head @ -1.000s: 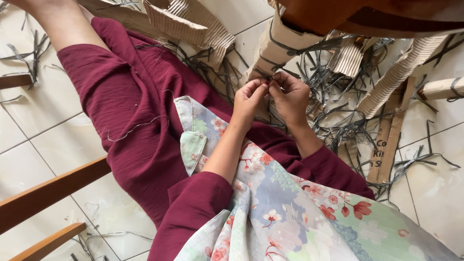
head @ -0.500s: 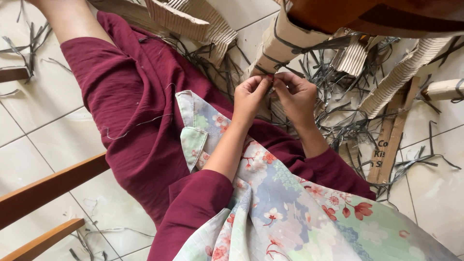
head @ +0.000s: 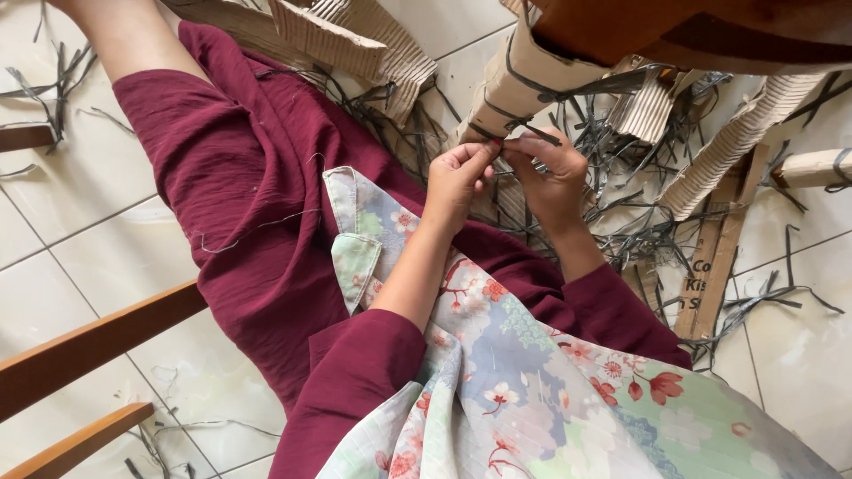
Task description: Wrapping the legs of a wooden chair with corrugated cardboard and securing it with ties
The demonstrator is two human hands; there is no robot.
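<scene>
At the bottom of the frame a floral cloth [head: 532, 390] drapes over the maroon lap, keeping it near the work. Just above centre, the left hand [head: 457, 182] and right hand [head: 555, 182] meet, fingertips pinched shut on a thin dark strip [head: 532, 135], held close for fine handling. Beyond, cardboard rolls [head: 515, 84] and strip scraps [head: 639, 239] litter the tiles.

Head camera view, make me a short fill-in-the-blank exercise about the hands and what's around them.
1. The left hand and right hand pinch a thin dark ____ between them.
2. Both sleeves are dark ____.
3. The cloth on the lap has a ____ print.
4. Corrugated ____ pieces lie on the tiled floor.

Missing words: strip; red; floral; cardboard
</scene>
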